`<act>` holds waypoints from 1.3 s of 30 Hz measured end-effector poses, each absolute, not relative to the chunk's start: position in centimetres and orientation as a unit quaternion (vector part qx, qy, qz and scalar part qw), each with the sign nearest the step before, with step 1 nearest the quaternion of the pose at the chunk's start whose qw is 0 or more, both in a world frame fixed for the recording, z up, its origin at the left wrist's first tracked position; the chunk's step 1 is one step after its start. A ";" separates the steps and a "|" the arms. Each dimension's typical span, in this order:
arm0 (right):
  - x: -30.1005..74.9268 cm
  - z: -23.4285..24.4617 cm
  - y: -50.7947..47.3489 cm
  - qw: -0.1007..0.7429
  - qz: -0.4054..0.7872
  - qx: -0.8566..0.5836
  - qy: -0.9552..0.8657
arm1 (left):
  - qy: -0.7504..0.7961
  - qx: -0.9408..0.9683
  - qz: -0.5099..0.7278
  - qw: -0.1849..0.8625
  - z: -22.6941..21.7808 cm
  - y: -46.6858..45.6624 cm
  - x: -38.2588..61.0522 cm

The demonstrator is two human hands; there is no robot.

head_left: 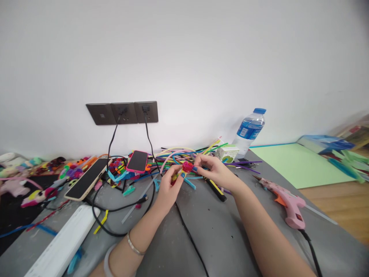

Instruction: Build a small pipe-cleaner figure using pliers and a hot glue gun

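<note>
Between my two hands, above the grey table [213,231], is a small pipe-cleaner piece [187,166], red-pink at the top with yellow lower down. My left hand [170,184] is closed on it from the left, thumb against its front. The fingertips of my right hand [211,171] pinch at its right side; whether they grip the red part or a small strand cannot be made out. Just below the fingers, a short blue pipe cleaner [189,184] pokes out. A black-and-yellow utility knife [215,189] lies under my right hand.
Loose pipe cleaners [178,154] heap along the wall. A water bottle [250,130] and small box [227,154] stand behind my right hand. A pink glue gun [284,202] lies right, its cord trailing. Left are two phones [137,161], black cables [187,229] and a white power strip [65,242].
</note>
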State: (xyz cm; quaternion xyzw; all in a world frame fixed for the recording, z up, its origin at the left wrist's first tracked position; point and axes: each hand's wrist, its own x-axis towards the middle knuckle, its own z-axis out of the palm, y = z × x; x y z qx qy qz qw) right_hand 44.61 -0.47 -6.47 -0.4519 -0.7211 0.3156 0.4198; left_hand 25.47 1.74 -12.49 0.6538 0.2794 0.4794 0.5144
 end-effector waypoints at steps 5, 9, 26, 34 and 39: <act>44.6 -6.5 -0.5 0.421 0.320 -0.451 -0.719 | 0.284 0.653 0.477 0.515 -12.5 1.8 25.4; 44.6 -6.5 -0.5 0.422 0.319 -0.454 -0.718 | 0.284 0.653 0.477 0.515 -12.3 1.7 25.5; 44.7 -6.7 -0.5 0.416 0.314 -0.456 -0.721 | 0.279 0.650 0.481 0.518 -12.4 1.6 25.6; 44.6 -6.6 -0.5 0.418 0.315 -0.458 -0.719 | 0.278 0.654 0.479 0.515 -12.5 1.7 25.5; 44.6 -6.5 -0.5 0.417 0.315 -0.455 -0.721 | 0.279 0.652 0.478 0.518 -12.5 1.7 25.6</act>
